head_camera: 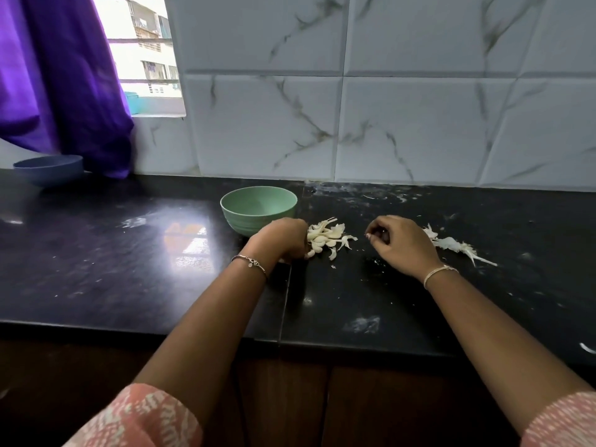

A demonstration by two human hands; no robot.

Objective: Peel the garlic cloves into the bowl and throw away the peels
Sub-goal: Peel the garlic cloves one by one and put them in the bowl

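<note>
Fig. Head view, garlic peeling at the bench (pixel 161 253). The garlic cloves (pixel 325 237) are shown in a loose pile on the bare bench top, just beside and to the right of the green bowl (pixel 258 204), not in it; no clove is seen in the part of the bowl's inside that is visible. The left hand (pixel 283 240) is laid at the pile's left edge w/ fingers curled down into the cloves. Its fingertips are hidden by the back of the hand, so whether a clove is gripped cannot be told. The right hand (pixel 398 243) is held apart from the pile, to its right, w/ fingers & thumb drawn together. A small pale spot is seen at the tips, but whether it is clove, skin scrap or nail cannot be told. Loose peels (pixel 451 244) are scattered just beyond the right hand. Handling (judged): cloves are taken to be light, firm & small, and somewhat slippery once bared, so a pinch across the fat middle betw. thumb & forefinger is advised, w/ the skin started at the root end or pointed tip. Peels are judged papery, near weightless, brittle & clingy; they are best swept together & scooped, not picked singly. A blue bowl (pixel 48 167) is set well apart at far left, below a purple curtain (pixel 64 75).
</note>
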